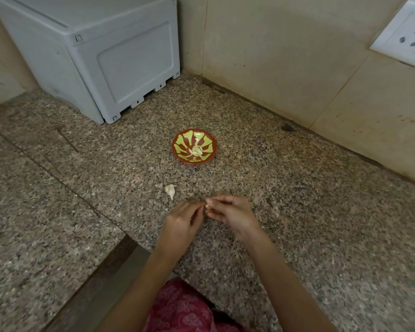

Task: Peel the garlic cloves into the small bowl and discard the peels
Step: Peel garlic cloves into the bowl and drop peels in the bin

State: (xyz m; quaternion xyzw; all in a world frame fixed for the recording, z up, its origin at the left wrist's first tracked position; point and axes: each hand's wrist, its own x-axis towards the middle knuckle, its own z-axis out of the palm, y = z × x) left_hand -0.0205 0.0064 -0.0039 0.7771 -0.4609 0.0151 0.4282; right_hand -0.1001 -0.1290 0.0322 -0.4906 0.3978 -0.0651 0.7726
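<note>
A small red bowl with a yellow-green pattern stands on the speckled granite counter and holds several peeled garlic cloves. Nearer to me, an unpeeled clove lies on the counter, just left of my hands. My right hand pinches a small garlic clove between thumb and fingers. My left hand meets it from the left, its fingertips pinching at the same clove. Most of that clove is hidden by my fingers.
A grey plastic box stands in the back left corner against the tiled wall. A white wall socket sits at the upper right. The counter's front edge runs diagonally at the lower left.
</note>
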